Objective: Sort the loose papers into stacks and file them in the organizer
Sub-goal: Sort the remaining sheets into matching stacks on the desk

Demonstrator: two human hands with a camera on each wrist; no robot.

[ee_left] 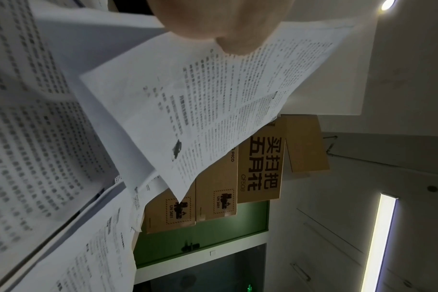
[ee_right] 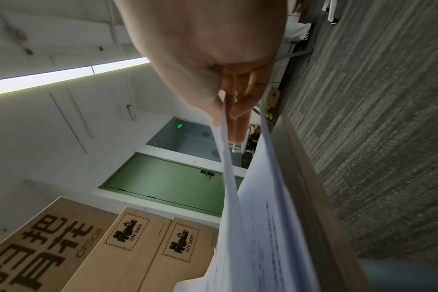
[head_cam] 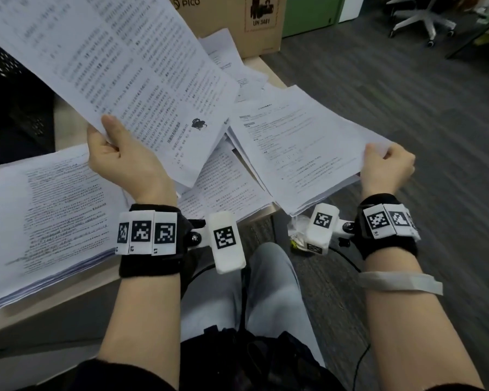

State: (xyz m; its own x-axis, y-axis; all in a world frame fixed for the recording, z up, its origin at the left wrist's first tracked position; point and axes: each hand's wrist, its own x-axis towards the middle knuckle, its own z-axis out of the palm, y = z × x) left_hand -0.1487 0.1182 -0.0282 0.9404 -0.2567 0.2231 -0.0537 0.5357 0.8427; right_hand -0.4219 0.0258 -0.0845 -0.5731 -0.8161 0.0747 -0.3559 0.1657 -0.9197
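Note:
My left hand (head_cam: 116, 148) pinches the near edge of a large printed sheet (head_cam: 119, 60) and holds it up, tilted, over the desk; the left wrist view shows the same sheet (ee_left: 213, 110) under my thumb. My right hand (head_cam: 384, 165) grips the right corner of a loose bundle of papers (head_cam: 302, 145) that hangs past the desk edge; the right wrist view shows those papers (ee_right: 258, 227) pinched edge-on between thumb and fingers. A thick neat stack (head_cam: 57, 215) lies flat at the near left. More loose sheets (head_cam: 223, 179) lie scattered in the middle.
A black mesh organizer (head_cam: 9, 88) stands at the far left, partly behind the raised sheet. Cardboard boxes (head_cam: 237, 21) stand at the back of the desk (head_cam: 48, 306). Grey carpet (head_cam: 407, 94) and an office chair (head_cam: 426, 18) lie to the right.

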